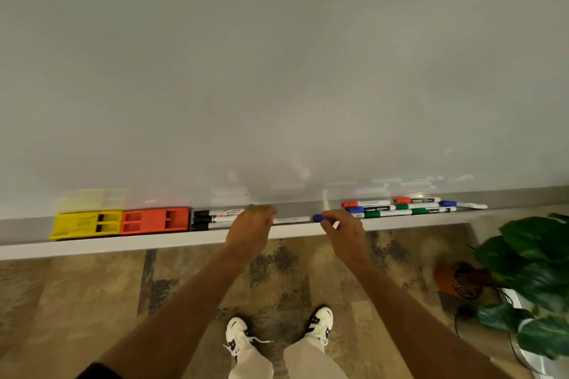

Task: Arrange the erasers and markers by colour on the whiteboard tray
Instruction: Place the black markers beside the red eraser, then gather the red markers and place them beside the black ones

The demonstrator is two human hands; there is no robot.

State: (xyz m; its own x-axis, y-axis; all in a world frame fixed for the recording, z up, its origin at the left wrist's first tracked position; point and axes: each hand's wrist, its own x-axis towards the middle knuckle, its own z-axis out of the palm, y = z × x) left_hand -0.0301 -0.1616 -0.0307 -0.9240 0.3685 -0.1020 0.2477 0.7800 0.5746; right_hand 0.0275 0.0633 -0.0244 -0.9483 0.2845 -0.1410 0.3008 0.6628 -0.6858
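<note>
Right hand (345,231) pinches a blue marker (320,218) lying lengthwise along the tray (154,240), cap pointing at the red eraser (155,220); left hand (251,224) covers a red marker (291,220), grip unclear.

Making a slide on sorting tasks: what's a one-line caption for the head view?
Two hands over a whiteboard tray: right hand pinches a blue marker, left hand beside black markers.

Printing on the black markers' (215,218) white barrels, perhaps a brand label, too blurred to read
</note>
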